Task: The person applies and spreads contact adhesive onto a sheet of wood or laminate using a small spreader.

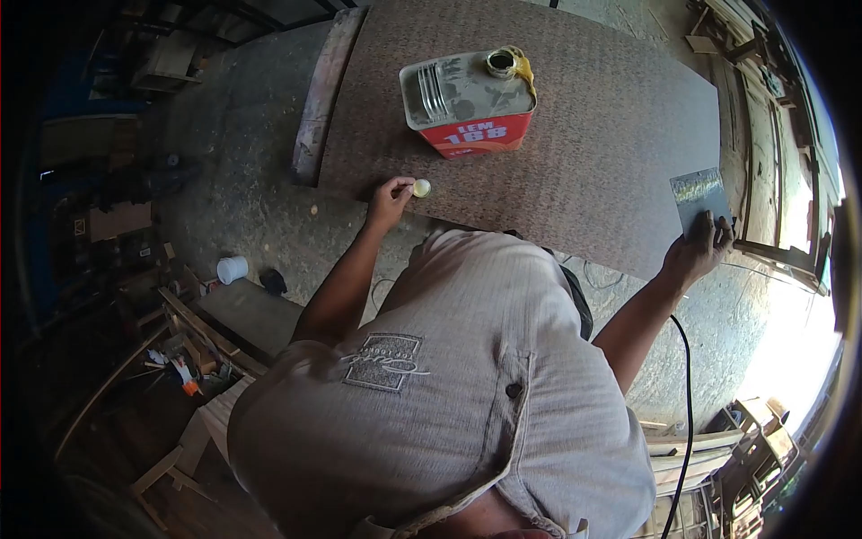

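Between the fingertips of my left hand is a small round cap, pale yellow on its upturned face, at the near edge of the brown board. My right hand grips a flat dark spreader by its near end, out by the board's right side. Yellowish residue coats the spreader's far edge. A red and grey metal can marked "LEM 168" stands upright on the board, beyond my left hand. Its round spout is uncapped, and yellow glue has run down beside it.
The large brown board lies flat in front of me, with a wooden plank along its left side. A black cable hangs at the right. A white bucket sits on the floor at left, and timber lines the right.
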Demonstrator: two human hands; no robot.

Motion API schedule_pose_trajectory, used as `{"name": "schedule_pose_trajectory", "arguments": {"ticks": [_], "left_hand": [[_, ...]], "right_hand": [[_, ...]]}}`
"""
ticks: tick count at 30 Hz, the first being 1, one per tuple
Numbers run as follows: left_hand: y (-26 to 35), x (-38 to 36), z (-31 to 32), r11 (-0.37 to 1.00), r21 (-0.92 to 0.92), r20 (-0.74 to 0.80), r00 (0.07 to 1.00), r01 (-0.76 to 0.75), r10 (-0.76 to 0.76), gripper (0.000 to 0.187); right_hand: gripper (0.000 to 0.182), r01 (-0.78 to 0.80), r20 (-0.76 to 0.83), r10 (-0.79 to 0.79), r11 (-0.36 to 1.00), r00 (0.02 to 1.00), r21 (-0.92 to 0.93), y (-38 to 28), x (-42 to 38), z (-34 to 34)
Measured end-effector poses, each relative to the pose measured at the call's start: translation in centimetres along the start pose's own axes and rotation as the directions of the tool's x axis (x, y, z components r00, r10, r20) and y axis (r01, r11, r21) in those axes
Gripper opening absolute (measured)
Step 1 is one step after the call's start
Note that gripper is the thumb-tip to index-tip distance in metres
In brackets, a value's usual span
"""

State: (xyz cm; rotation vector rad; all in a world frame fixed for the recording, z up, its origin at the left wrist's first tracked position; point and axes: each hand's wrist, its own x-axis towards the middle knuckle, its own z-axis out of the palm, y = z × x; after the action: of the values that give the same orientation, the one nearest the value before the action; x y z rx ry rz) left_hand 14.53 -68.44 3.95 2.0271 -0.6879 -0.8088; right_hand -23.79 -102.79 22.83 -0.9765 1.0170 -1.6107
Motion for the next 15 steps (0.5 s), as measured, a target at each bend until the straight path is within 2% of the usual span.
{"name": "schedule_pose_trajectory", "arguments": {"ticks": [2, 4, 5, 6, 8, 9, 10, 11, 12, 14, 15], "left_hand": [[0.1, 0.4, -0.7, 1.0, 0.022, -0.006, 1.0, -0.004, 0.004, 0.026], [0.7, 1.7, -1.5, 1.0, -0.006, -0.142, 0.99, -0.009, 0.008, 0.026], [1.1, 2.9, -2.2, 0.998, 0.007, -0.183, 0.981, -0.062, 0.062, 0.036], [2.9, 3.8, -2.4, 0.998, 0.008, -0.176, 0.982, -0.069, 0.069, 0.036], [7.0, 5.3, -1.7, 0.937, -0.095, -0.248, 0.919, -0.337, 0.306, 0.061], [7.8, 6.3, -1.3, 0.934, -0.096, -0.24, 0.918, -0.345, 0.315, 0.061], [8.9, 7.7, -0.8, 0.929, -0.11, -0.008, 0.935, -0.354, 0.355, 0.069], [10.2, 8.9, -0.5, 0.924, -0.119, 0.229, 0.895, -0.365, 0.383, 0.077], [11.4, 9.6, 0.1, 0.914, -0.114, 0.246, 0.88, -0.389, 0.406, 0.077], [13.9, 10.1, 1.4, 0.867, -0.387, 0.146, 0.908, -0.313, 0.393, 0.083], [15.1, 11.1, 1.6, 0.858, -0.37, 0.189, 0.875, -0.358, 0.446, 0.094]], "right_hand": [[0.019, -0.004, -0.006, 0.004, 1.0, 1.0, -0.025, 0.0, -0.1, 0.0], [0.019, 0.009, -0.014, -0.009, 0.999, 1.0, -0.032, -0.1, -0.3, -0.1], [0.019, 0.021, -0.021, -0.022, 0.999, 1.0, -0.04, -0.2, -0.3, -0.3], [0.019, 0.026, -0.029, -0.027, 0.999, 0.999, -0.04, -0.3, -0.4, -0.5], [0.019, 0.032, -0.047, -0.033, 0.999, 0.998, -0.021, -0.6, -0.5, -1.1], [0.019, 0.039, -0.057, -0.04, 0.999, 0.998, -0.02, -0.8, -0.8, -1.4], [0.019, 0.04, -0.073, -0.042, 0.999, 0.996, -0.033, -1.0, -0.9, -1.5], [0.019, 0.044, -0.095, -0.047, 0.998, 0.994, -0.041, -1.3, -1.0, -1.8], [0.019, 0.061, -0.121, -0.064, 0.998, 0.991, -0.03, -1.5, -1.2, -2.2], [0.02, 0.046, -0.134, -0.048, 0.999, 0.99, -0.024, -2.1, -1.5, -3.7], [0.02, 0.049, -0.176, -0.054, 0.998, 0.983, -0.033, -2.7, -1.8, -4.0]]}}
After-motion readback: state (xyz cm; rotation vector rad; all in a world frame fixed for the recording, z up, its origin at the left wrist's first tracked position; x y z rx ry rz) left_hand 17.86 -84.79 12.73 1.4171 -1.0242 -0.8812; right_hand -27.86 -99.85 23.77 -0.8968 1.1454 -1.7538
